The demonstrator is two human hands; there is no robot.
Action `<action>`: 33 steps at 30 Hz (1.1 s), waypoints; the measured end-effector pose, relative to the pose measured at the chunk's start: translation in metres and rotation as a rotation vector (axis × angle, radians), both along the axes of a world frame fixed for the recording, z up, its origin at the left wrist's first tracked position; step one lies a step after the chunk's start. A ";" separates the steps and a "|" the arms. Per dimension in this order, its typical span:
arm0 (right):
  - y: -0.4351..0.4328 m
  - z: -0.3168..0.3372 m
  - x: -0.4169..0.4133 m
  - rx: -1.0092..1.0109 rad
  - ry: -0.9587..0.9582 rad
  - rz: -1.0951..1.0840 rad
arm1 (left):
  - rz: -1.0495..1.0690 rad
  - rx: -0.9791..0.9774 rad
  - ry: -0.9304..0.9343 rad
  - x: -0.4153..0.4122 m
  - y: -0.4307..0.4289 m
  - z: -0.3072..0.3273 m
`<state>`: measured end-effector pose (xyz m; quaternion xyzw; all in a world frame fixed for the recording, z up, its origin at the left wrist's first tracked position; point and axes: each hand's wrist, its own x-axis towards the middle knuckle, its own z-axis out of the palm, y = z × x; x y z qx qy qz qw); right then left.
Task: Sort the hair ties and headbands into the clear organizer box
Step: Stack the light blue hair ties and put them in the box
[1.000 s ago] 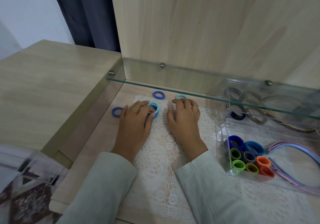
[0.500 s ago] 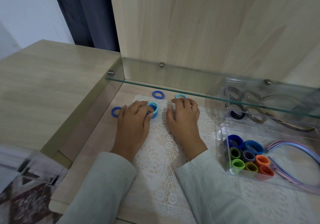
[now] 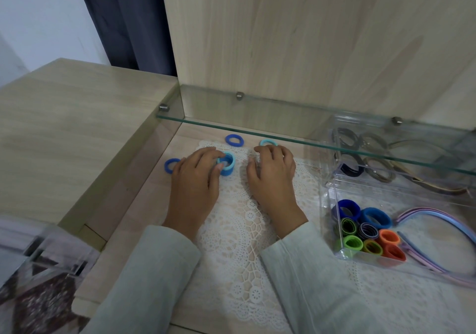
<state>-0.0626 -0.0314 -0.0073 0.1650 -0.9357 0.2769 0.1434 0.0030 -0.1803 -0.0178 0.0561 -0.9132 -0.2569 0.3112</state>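
Head view: on the lace mat, the left hand curls thumb and fingers round a stack of light-blue hair ties. The right hand rests palm down on the mat, fingers loosely bent, gripping nothing. The clear organizer box stands at the mat's right side, coloured ties inside.

Loose blue hair ties left; coloured ties, headbands inside clear organizer box.
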 end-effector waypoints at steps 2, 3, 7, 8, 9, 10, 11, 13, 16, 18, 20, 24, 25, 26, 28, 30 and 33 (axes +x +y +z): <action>0.000 0.000 0.000 -0.003 0.008 0.010 | 0.032 0.006 -0.029 0.001 0.000 0.001; 0.000 0.000 0.000 -0.001 0.012 0.015 | 0.061 -0.004 -0.066 0.001 0.000 0.002; -0.002 -0.001 0.002 0.045 0.048 0.050 | 0.159 -0.053 -0.282 0.001 0.004 0.006; -0.002 -0.001 0.003 0.046 0.067 0.063 | 0.174 -0.053 -0.321 0.001 0.004 0.006; -0.003 0.000 0.004 0.036 0.092 0.081 | 0.183 -0.054 -0.360 0.000 0.003 0.006; -0.003 0.001 0.005 0.016 0.122 0.103 | 0.188 -0.062 -0.396 -0.001 0.003 0.005; -0.003 0.002 0.006 -0.013 0.149 0.128 | 0.192 -0.081 -0.429 -0.003 0.002 0.004; -0.005 0.006 0.010 -0.076 0.180 0.180 | 0.199 -0.130 -0.480 -0.004 0.002 0.004; -0.010 0.009 0.016 -0.081 0.213 0.230 | 0.213 -0.196 -0.512 -0.002 0.002 0.005; -0.015 0.009 0.019 -0.046 0.234 0.241 | 0.214 -0.195 -0.521 -0.001 0.002 0.006; -0.019 0.008 0.020 -0.022 0.241 0.235 | 0.194 -0.156 -0.521 -0.001 0.002 0.007; -0.021 0.001 0.019 0.049 0.199 0.234 | 0.141 -0.104 -0.520 -0.003 0.001 0.007; -0.022 -0.001 0.019 0.069 0.192 0.235 | 0.138 -0.103 -0.521 -0.003 0.000 0.007; -0.022 -0.002 0.018 0.083 0.190 0.235 | 0.137 -0.101 -0.520 -0.003 0.000 0.007; -0.023 -0.003 0.017 0.088 0.192 0.234 | 0.134 -0.094 -0.514 -0.004 0.000 0.007; -0.023 -0.003 0.017 0.085 0.190 0.239 | 0.126 -0.078 -0.505 -0.004 0.000 0.008; -0.023 -0.003 0.017 0.079 0.192 0.251 | 0.107 -0.055 -0.470 -0.003 0.001 0.009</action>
